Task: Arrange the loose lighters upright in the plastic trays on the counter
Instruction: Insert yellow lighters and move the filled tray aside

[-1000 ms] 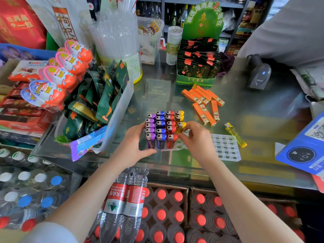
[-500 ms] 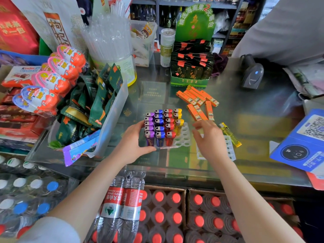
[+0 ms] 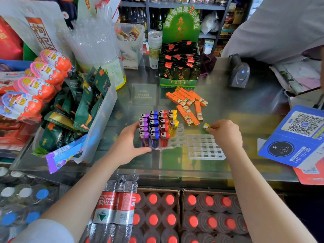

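- Our right hand point(image 3: 226, 135) pinches a loose yellow lighter point(image 3: 207, 126) at its fingertips; only the metal head and a bit of yellow body show beyond the fingers, and the rest is hidden in the grip.
- That lighter sits just off the near end of the orange lighters point(image 3: 188, 106), which lie flat in a loose pile on the glass surface point(image 3: 245, 106).
- Our left hand point(image 3: 130, 144) grips the left side of the filled lighter tray point(image 3: 177, 141), thumb along its near edge and fingers curled against the purple row.
- In that tray lighters stand upright in colour rows: purple lighters point(image 3: 144, 130) on the left, then blue lighters point(image 3: 154, 128), red lighters point(image 3: 164, 127) and three upright yellow lighters point(image 3: 173, 121) on the right.
- The round sockets at the tray's near right corner stand open.
- A second tray point(image 3: 204, 146), white with square cells, lies flat just beside the first, under our right wrist; we see no lighter in it.
- Farther back a green display box of dark tea sachets point(image 3: 178, 71) stands on the surface, with a barcode scanner point(image 3: 240, 72) to its right.
- On the left a clear bin of green snack packets point(image 3: 84, 106) leans toward the tray, with chocolate eggs point(image 3: 38, 79) beyond it.
- A blue QR payment card point(image 3: 296, 135) lies at the right edge.
- Below the surface's near edge stand cases of red-capped bottles point(image 3: 175, 216).
- A person's grey sleeve point(image 3: 273, 27) fills the upper right corner.
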The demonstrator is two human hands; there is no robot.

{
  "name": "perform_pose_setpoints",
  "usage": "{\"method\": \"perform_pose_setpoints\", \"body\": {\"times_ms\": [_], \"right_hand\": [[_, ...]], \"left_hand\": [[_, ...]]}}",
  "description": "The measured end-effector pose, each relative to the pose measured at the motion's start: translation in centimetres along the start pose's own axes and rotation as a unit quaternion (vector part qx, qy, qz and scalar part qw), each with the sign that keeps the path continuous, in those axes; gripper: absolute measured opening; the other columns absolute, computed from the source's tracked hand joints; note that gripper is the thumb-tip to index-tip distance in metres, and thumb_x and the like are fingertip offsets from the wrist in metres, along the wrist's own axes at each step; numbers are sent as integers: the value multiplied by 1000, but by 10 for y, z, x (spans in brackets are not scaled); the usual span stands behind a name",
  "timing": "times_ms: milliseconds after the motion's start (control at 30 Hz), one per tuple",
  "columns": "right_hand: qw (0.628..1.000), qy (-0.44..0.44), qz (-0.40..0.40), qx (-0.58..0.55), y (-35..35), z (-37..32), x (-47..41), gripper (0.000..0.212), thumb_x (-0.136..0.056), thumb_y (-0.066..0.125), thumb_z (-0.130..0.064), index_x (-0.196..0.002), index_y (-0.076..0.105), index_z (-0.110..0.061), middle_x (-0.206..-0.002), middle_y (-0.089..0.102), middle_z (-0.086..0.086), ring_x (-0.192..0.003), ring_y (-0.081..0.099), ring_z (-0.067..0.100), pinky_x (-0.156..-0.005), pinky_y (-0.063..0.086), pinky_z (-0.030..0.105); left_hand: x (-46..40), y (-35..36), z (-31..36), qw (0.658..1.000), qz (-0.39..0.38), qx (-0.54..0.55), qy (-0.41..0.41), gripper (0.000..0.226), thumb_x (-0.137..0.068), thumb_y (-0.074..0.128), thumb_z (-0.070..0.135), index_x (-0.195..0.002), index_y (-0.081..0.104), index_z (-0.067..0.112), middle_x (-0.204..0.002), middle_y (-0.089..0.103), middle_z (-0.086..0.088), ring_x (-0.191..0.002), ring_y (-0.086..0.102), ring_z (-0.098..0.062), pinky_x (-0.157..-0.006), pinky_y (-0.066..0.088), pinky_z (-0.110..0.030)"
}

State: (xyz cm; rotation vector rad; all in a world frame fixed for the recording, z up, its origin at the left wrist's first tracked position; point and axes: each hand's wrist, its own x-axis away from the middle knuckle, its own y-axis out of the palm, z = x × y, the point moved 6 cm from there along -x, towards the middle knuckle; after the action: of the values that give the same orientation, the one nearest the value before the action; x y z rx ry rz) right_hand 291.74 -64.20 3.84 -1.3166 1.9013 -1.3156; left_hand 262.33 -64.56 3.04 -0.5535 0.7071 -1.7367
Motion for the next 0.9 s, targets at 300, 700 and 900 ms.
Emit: {"method": "perform_pose_setpoints", "body": {"times_ms": [300,700,900], "right_hand": [[941,-182,6,-285,0,-70,35,12,-87,59,-14,-99,57,-14,-77,56,-10,-64,49,5,-56,39,9],[873,-305,-118,-361,36,-105,67,30,-83,63,-6,-89,52,-34,-74,57,-14,-67,55,-6,-63,43,7],[885,-364,-68,-282,34,-111,60,13,-80,66,-6,-91,60,-11,-76,53,-14,-71,54,-5,-63,41,5]], "left_hand": [[7,-6,0,1000,17,-15,-6,82,-62,81,33,-130,38,20,-132,46,1,-123,37,-15,-97,29,-27],[17,-24,-25,999,37,-25,-26,79,-64,79,35,-130,39,22,-131,48,2,-123,40,-14,-102,34,-34],[18,-24,-19,999,40,-19,3,71,-65,78,34,-127,43,24,-126,52,4,-120,44,-14,-101,36,-36]]}}
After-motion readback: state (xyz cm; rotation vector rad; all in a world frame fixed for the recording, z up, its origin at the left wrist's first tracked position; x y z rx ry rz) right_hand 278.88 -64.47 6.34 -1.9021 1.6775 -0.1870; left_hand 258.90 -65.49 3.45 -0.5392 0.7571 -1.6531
